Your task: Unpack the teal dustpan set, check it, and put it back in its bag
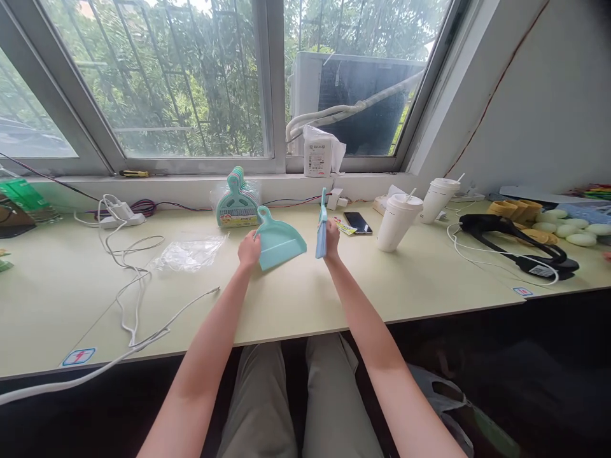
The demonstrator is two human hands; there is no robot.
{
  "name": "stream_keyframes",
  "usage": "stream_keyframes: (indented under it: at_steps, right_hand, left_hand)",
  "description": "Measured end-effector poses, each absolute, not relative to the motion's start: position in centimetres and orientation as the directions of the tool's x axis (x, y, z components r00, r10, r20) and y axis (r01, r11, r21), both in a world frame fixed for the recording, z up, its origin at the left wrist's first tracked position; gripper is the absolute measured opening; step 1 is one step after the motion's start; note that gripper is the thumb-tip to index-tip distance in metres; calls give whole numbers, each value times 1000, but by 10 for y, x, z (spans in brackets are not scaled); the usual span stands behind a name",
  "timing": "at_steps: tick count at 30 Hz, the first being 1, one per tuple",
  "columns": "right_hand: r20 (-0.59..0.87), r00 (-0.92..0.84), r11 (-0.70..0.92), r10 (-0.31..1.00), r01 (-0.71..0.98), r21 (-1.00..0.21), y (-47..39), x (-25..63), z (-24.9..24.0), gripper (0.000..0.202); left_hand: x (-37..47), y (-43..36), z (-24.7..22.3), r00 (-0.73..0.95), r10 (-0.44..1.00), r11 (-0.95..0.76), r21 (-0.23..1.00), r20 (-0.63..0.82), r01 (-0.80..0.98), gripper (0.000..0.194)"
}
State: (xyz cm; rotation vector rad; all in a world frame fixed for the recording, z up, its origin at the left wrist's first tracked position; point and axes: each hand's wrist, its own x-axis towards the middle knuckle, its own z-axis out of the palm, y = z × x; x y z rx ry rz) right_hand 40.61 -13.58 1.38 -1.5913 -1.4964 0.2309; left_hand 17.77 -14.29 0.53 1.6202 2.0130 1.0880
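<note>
A mint-green dustpan (pixel 281 245) is tilted above the table, with my left hand (pixel 249 249) closed on its left edge. In my right hand (pixel 332 240) is a small hand brush (pixel 321 236), held upright with its pale blue bristles down and its mint handle pointing up. The two pieces are apart, side by side. Behind the dustpan, a stack of similar dustpan sets (pixel 236 200) in clear wrapping leans near the window sill. A yellow printed card (pixel 344 226) lies just beyond my right hand, close to a phone (pixel 358 222).
Crumpled clear plastic (pixel 191 252) and white cables (pixel 138 280) lie to the left. Two lidded white cups (pixel 398 221) stand to the right, before a black strap-like device (pixel 520 245) and pale egg-shaped objects (pixel 580 232). A tissue pack (pixel 319 156) rests on the sill.
</note>
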Motion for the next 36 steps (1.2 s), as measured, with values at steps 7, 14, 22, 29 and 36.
stream_keyframes:
  at_steps: [7,14,22,29,36]
  right_hand:
    - [189,345,-229,919,860,-455,-150,432,16,34]
    - [215,251,-165,944,921,-352,-143,426,-6,28]
    - [276,152,-61,949,949,-310,-137,414,-21,29]
    - [222,158,-58,962,915,-399,-130,417,-20,26]
    - [132,256,-168,958,868,-468,-126,447,-16,30]
  left_hand:
    - [140,-138,1,-372,912,199,607,172,769,36]
    - [141,-138,-7,-377,914,232,570,148,788,60]
    - [141,-139,-6,-417,880,242,541,227,806,38]
    - [131,-132,-17,-376,920,237,613,107,754,33]
    - [150,-141,-15,-140,973,36,473,186,880,35]
